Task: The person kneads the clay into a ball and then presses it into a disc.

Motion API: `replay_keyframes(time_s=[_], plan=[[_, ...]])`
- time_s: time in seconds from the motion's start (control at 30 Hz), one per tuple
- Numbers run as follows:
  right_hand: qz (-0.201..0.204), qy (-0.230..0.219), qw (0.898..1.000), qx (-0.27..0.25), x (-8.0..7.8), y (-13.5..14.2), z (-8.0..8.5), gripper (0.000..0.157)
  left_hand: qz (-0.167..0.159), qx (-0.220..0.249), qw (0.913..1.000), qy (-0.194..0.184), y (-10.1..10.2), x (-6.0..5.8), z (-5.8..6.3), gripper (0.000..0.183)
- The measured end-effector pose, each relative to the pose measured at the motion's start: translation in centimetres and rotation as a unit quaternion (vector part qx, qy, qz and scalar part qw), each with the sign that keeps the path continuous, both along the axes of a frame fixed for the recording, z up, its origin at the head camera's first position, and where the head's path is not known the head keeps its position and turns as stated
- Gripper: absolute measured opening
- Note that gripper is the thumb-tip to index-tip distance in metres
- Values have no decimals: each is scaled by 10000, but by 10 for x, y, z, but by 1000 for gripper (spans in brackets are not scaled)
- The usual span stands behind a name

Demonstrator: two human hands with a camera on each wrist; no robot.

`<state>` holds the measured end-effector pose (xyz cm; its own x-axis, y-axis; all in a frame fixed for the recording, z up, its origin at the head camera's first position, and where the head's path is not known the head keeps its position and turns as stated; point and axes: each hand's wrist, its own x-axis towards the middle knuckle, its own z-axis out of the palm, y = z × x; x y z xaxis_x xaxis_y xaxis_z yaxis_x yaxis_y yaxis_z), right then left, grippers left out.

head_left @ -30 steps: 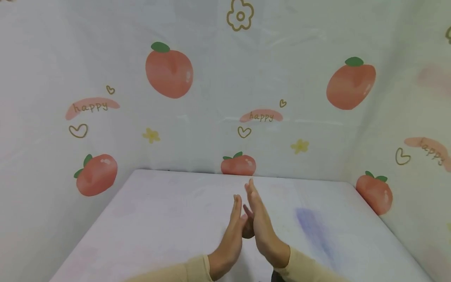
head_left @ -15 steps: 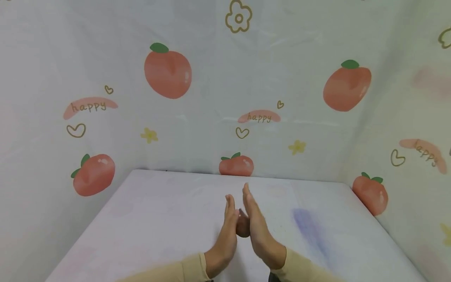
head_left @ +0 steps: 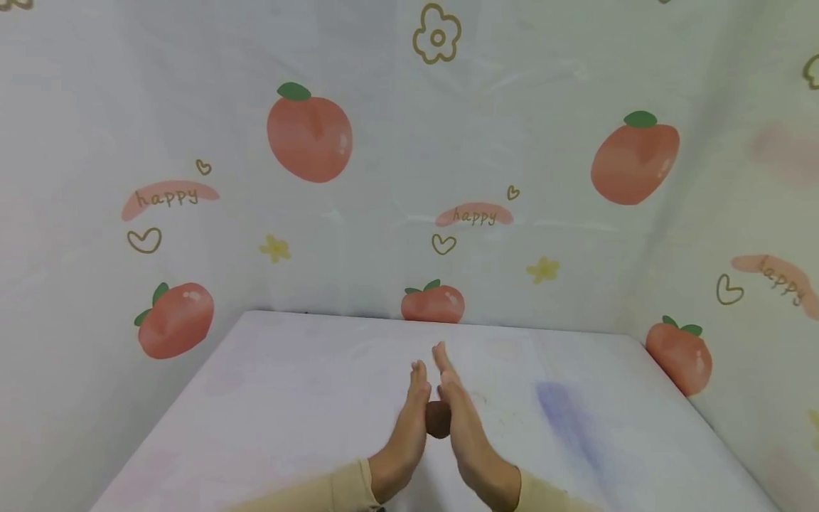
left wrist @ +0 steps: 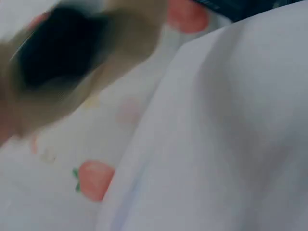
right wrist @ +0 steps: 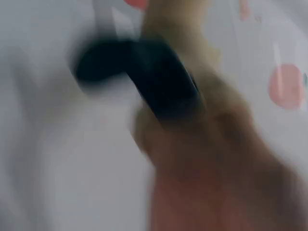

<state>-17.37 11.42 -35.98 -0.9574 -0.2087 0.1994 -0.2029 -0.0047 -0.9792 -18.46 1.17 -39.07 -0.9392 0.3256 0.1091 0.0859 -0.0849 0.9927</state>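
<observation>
Both hands are held up over the white table, palms facing each other with fingers straight and pointing forward. Between the palms sits a small, smooth brown ball, clay-like in look, its sides covered by the hands. My left hand presses it from the left. From the right, my right hand touches it, its fingertips reaching farther forward than the left ones. In the left wrist view a beige sleeve with a dark band is blurred. The right wrist view holds a blurred hand below a dark band; the ball is hidden there.
A white curtain printed with peaches, hearts and "happy" surrounds the table at the back and sides. A blurry bluish-purple patch marks the tabletop on the right. A dark object shows at the top of the left wrist view.
The right hand has slid back toward the body and a little left, while the left hand has shifted slightly left. The brown ball now shows more plainly between the palms.
</observation>
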Motion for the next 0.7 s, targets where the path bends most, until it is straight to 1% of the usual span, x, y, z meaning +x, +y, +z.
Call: replay_keyframes(time_s=[0.07,0.13,0.17,0.2,0.23,0.27,0.33,0.4,0.47,0.5,0.53,0.57,0.67,0.7], plan=[[-283,61,9995,-82,-10,5,8,60,-521,82,9981,307,2,12,-2,62],[-429,-171,9989,-62,-19,10,13,62,-986,286,9923,687,2,20,2,60],[-441,-286,9986,-14,-22,12,12,63,-1103,429,9896,819,2,23,5,60],[-468,-418,9980,86,-24,12,11,63,-1130,551,9880,893,2,23,10,59],[-461,-519,9974,169,-24,12,8,63,-1080,642,9878,924,1,22,14,59],[-438,-554,9971,284,-22,10,5,63,-900,669,9904,811,0,19,18,60],[-271,-525,9970,492,-14,5,-2,62,-408,635,9956,564,-2,7,23,62],[15,-466,9974,549,-1,0,-6,62,115,465,9986,223,-4,-7,23,63],[291,-362,9972,586,10,-4,-3,63,421,297,9986,-84,-5,-16,19,64],[352,-282,9974,554,13,-4,0,62,458,235,9986,-96,-5,-17,15,63],[355,-176,9981,479,13,-4,3,62,422,196,9988,-149,-4,-16,12,62],[280,-97,9988,379,11,-2,7,61,336,218,9990,-186,-3,-12,11,61],[-211,166,9993,275,-7,5,12,59,-202,332,9992,78,3,6,10,59],[-339,139,9990,243,-14,7,11,59,-413,394,9982,174,4,11,12,57]])
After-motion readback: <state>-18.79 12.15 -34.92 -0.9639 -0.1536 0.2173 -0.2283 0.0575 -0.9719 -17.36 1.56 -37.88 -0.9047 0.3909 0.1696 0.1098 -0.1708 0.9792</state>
